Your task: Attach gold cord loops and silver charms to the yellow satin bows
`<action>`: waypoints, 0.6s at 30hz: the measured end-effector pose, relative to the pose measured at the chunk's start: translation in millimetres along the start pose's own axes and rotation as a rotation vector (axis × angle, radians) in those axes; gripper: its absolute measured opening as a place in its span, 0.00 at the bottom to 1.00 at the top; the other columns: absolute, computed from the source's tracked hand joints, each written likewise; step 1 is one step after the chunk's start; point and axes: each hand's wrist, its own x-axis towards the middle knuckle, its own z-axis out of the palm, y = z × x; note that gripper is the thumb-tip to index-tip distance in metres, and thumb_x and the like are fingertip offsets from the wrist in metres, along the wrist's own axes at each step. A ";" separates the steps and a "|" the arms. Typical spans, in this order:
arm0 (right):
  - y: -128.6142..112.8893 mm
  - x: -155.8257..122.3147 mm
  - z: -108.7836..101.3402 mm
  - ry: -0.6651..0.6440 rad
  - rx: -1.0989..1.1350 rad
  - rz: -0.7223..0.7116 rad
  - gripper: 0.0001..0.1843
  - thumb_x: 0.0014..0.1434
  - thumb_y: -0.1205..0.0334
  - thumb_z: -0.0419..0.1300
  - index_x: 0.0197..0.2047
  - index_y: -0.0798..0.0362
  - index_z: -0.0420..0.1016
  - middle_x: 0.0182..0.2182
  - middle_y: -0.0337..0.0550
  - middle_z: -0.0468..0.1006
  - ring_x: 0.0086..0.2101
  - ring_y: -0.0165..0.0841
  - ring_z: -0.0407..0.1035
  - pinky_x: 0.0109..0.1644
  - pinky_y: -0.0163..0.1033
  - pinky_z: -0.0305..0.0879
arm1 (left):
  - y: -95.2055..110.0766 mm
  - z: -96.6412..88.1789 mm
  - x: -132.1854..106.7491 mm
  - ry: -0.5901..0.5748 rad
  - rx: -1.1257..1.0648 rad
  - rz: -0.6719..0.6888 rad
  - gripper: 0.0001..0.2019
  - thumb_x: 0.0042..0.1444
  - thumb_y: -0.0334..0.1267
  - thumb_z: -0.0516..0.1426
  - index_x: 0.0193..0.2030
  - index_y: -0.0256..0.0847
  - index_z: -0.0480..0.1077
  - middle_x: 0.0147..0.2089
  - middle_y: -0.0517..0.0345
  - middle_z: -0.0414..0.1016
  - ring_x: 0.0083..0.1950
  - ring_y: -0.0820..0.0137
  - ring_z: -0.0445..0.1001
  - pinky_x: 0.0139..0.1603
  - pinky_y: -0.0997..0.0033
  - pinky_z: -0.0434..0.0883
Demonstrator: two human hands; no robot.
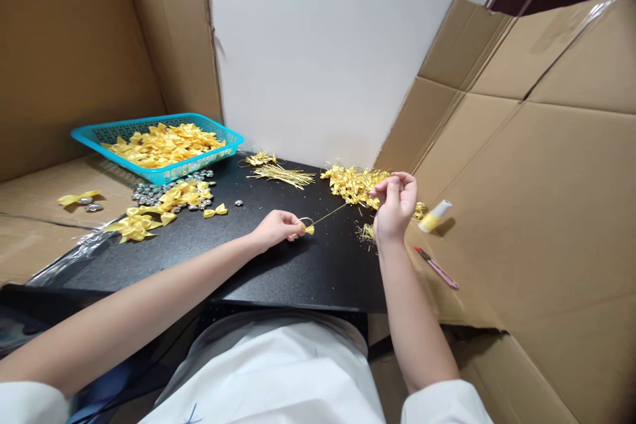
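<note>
My left hand (pixel 278 232) is closed, pinching a small yellow ribbon bow (pixel 309 230) low over the black table. A loop of gold cord stands up from the bow. From there a taut gold cord (pixel 330 214) runs up and right toward my right hand (pixel 396 205). That hand is raised with its fingers curled, and the line of the cord leads to its fingertips; the grip itself is partly hidden. Behind it lies a heap of small yellow bows (pixel 350 182). Thin gold scraps (pixel 366 233) lie beside my right wrist.
A blue basket (pixel 161 177) of yellow bows stands at the back left. Before it lie silver button-like pieces (pixel 144 195) and loose bows (pixel 185 193). Cut gold cords (pixel 285 176) lie at the back. Right are a yellow-white cone-shaped spool (pixel 434 216) and a pink cutter (pixel 437 268). Cardboard walls (pixel 541 199) flank the table.
</note>
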 end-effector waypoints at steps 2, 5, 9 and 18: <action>3.0 7.0 -0.7 0.010 0.007 0.004 0.08 0.61 0.56 0.57 0.37 0.49 0.62 0.22 0.28 0.70 0.21 0.23 0.65 0.26 0.31 0.64 | 0.9 0.0 -0.9 -0.002 -0.001 0.001 0.05 0.37 0.35 0.63 0.19 0.38 0.71 0.21 0.60 0.75 0.21 0.76 0.66 0.27 0.75 0.66; 8.9 14.6 -1.6 0.028 0.014 0.025 0.09 0.60 0.56 0.58 0.37 0.49 0.61 0.21 0.28 0.70 0.20 0.23 0.65 0.26 0.30 0.64 | 2.2 0.3 -2.4 -0.008 -0.005 0.001 0.05 0.36 0.33 0.62 0.18 0.38 0.70 0.21 0.61 0.75 0.20 0.77 0.65 0.26 0.76 0.65; 13.2 20.7 -2.8 0.052 0.015 0.040 0.10 0.60 0.55 0.59 0.36 0.49 0.61 0.20 0.27 0.69 0.20 0.23 0.65 0.26 0.31 0.65 | 2.1 0.9 -2.6 -0.010 -0.013 -0.002 0.04 0.36 0.32 0.62 0.18 0.38 0.71 0.21 0.61 0.75 0.21 0.77 0.65 0.26 0.76 0.65; 16.5 14.2 -1.5 -0.108 0.173 0.192 0.12 0.54 0.55 0.64 0.36 0.49 0.64 0.22 0.29 0.72 0.22 0.23 0.66 0.26 0.30 0.65 | 6.5 -2.4 -2.6 -0.050 -0.032 -0.033 0.06 0.38 0.37 0.62 0.22 0.36 0.76 0.23 0.57 0.77 0.26 0.73 0.72 0.30 0.76 0.69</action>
